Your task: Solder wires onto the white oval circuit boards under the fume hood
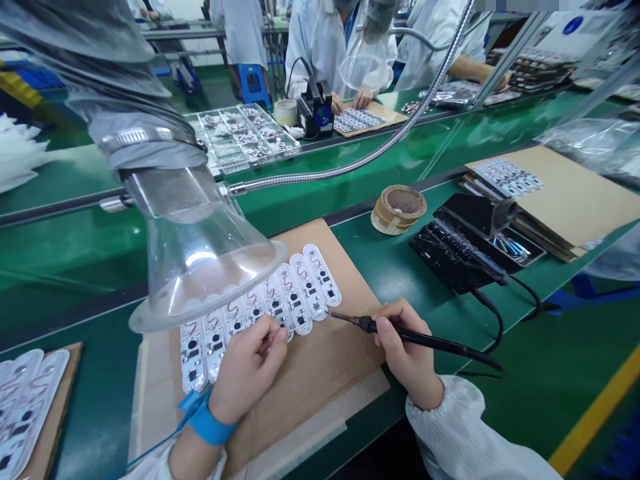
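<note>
My right hand is closed around the black handle of a soldering iron. Its tip points left, at the lower end of a white strip-shaped circuit board near the right of a row. My left hand, wearing a blue wrist strap, is pinched over the row's lower edge on what looks like a thin solder wire, barely visible. Several such circuit boards, with red wires and black chips, lie side by side on brown cardboard. My left hand and the fume hood hide part of the row.
A clear fume hood hangs low over the boards' left side. A tape roll and a black soldering iron stand sit to the right. More boards lie at left. Across the bench, a person's hands rest by another board panel.
</note>
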`<state>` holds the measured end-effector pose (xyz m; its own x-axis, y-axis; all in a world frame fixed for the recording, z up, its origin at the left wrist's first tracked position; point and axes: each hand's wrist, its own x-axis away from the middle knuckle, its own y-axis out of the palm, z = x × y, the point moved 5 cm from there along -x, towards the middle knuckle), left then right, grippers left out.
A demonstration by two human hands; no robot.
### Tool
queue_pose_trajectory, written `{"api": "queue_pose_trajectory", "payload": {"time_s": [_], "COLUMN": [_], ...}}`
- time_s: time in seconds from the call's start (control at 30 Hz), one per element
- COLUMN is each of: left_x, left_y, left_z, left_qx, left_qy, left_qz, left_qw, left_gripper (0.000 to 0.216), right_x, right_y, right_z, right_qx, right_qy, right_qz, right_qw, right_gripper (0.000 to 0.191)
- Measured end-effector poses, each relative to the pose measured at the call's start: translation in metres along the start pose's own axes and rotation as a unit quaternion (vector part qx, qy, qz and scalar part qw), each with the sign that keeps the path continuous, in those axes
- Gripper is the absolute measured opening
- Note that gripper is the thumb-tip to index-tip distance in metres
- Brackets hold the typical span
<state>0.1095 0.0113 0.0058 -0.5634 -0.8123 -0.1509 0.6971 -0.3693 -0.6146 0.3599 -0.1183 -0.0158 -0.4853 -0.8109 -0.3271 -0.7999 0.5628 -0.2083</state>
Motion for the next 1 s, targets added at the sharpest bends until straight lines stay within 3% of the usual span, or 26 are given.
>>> {"api": "queue_pose_trajectory", "payload": {"time_s": [1.0], "left_x": [-0.0021], "left_y": [0.0017], "left_z": [0.0012], "left_qx": [-0.008], "left_qy": [0.008], "left_qz": [-0.007], "left_qw": [1.000], "left_gripper": [0.031], "right_x": [-0.0018], "right_y": [0.0020], "right_z": [-0.0034], "right_qx": [0.002], "right_qy": [0.009], "right_qz": [-0.012], "right_qw": [1.000], "right_gripper": [0.035]}}
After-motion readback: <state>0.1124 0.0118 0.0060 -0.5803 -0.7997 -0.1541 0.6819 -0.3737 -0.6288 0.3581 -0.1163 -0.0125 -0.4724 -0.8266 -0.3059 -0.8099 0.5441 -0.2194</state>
